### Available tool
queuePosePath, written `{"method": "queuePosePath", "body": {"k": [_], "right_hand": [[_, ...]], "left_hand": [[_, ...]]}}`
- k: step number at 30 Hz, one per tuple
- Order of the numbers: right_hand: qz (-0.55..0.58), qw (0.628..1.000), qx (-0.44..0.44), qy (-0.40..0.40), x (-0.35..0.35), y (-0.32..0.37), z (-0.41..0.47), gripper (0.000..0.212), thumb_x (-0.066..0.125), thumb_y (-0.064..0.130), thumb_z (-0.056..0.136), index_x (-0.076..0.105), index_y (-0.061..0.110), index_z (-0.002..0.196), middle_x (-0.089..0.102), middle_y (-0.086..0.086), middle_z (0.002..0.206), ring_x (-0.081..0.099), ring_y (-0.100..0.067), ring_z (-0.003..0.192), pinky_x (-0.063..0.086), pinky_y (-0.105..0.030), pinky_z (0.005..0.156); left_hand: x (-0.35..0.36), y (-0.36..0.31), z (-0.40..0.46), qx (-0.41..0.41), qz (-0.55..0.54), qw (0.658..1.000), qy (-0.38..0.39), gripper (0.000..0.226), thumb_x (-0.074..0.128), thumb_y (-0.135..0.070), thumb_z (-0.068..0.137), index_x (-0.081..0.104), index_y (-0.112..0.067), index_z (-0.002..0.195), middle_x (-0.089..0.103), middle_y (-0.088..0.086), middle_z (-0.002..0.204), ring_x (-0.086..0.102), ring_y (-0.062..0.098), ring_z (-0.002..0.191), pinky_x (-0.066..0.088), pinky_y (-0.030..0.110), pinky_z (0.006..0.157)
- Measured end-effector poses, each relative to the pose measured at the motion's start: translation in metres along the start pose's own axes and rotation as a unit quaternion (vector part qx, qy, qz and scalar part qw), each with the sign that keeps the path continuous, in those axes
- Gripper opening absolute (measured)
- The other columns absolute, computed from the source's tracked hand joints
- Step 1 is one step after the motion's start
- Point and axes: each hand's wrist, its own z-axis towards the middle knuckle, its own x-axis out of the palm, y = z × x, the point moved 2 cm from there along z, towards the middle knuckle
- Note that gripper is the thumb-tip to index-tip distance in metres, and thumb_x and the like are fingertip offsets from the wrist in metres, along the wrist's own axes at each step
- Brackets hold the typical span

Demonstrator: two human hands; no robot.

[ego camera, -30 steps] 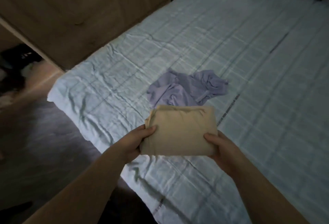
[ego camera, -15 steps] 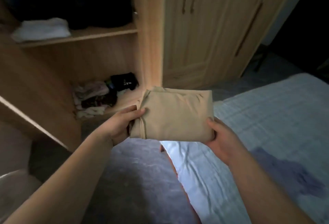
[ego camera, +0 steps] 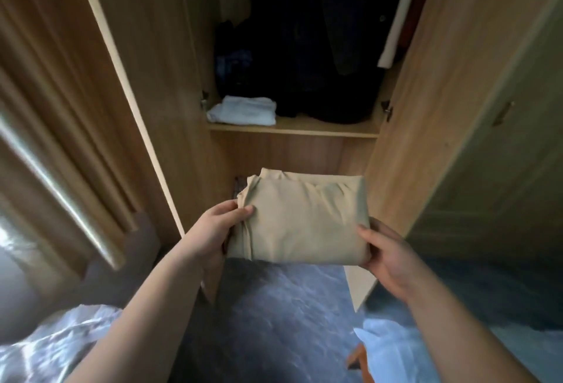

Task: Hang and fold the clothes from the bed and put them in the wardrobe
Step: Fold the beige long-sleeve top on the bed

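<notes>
folded beige garment (ego camera: 301,218) is up in front of me, centre frame, clamped between both hands. my left hand (ego camera: 217,225) pinches its 9 o'clock edge, thumb on top; my right hand (ego camera: 385,253) grips the 4 o'clock corner, fingers curled under. a second ago i was facing the bed with this same bundle over the sheet and a purple garment lying behind it; now i've swung round and the open wardrobe (ego camera: 158,84) fills the view, so folding looks done and the put-away step is on. shelf (ego camera: 304,131) at 12 o'clock carries a folded white item (ego camera: 243,110) at its left end and dark clothes (ego camera: 320,47) hanging above, too dark to tell apart. lower compartment behind the bundle is mostly hidden, only a scrap of patterned fabric (ego camera: 239,187) peeks at 10 o'clock. bed (ego camera: 45,349) cut off at 7 o'clock. purple garment is out of frame, likely still to do.
</notes>
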Motion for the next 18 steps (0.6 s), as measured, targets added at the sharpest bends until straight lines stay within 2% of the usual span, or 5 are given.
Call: {"method": "queuePosePath", "body": {"k": [7,9,12,16,18], "right_hand": [[-0.007,0.998,0.005,0.067,0.02,0.034,0.147,0.044,0.062,0.013,0.082,0.062,0.01,0.125,0.069,-0.013,0.12,0.064,-0.028,0.114,0.052,-0.045,0.095],[-0.014,0.997,0.011,0.073,0.024,0.049,0.197,0.038,0.062,0.012,0.085,0.063,0.009,0.123,0.07,-0.014,0.119,0.065,-0.028,0.113,0.053,-0.045,0.094],[-0.059,0.995,0.009,0.083,0.037,0.074,0.266,0.019,0.059,0.007,0.091,0.066,0.009,0.109,0.073,-0.014,0.108,0.069,-0.022,0.096,0.053,-0.042,0.088],[-0.122,0.989,0.01,0.082,0.065,0.093,0.359,0.015,0.058,0.011,0.096,0.064,0.01,0.109,0.072,-0.013,0.109,0.069,-0.017,0.088,0.056,-0.034,0.073],[-0.131,0.989,0.012,0.069,0.079,0.097,0.393,0.019,0.058,0.015,0.097,0.061,0.011,0.116,0.071,-0.01,0.112,0.068,-0.016,0.09,0.055,-0.032,0.07]], "left_hand": [[-0.02,-0.048,0.122,0.036,0.04,0.995,-0.081,0.022,0.067,-0.015,0.087,0.069,-0.002,0.105,0.071,0.02,0.097,0.07,0.032,0.083,0.056,0.045,0.072],[-0.022,-0.064,0.162,0.049,0.064,0.991,-0.104,0.02,0.069,-0.016,0.086,0.072,-0.005,0.102,0.072,0.021,0.1,0.07,0.033,0.085,0.056,0.045,0.072],[-0.028,-0.092,0.218,0.067,0.105,0.982,-0.144,0.026,0.073,-0.023,0.079,0.075,-0.009,0.101,0.073,0.02,0.103,0.07,0.037,0.092,0.057,0.049,0.078],[-0.045,-0.127,0.297,0.099,0.199,0.945,-0.239,0.007,0.072,-0.026,0.086,0.076,-0.021,0.089,0.076,0.005,0.091,0.071,0.028,0.09,0.057,0.042,0.078],[-0.05,-0.14,0.327,0.106,0.264,0.916,-0.282,0.009,0.07,-0.027,0.088,0.071,-0.024,0.079,0.073,-0.001,0.083,0.068,0.021,0.084,0.053,0.037,0.078]]}}
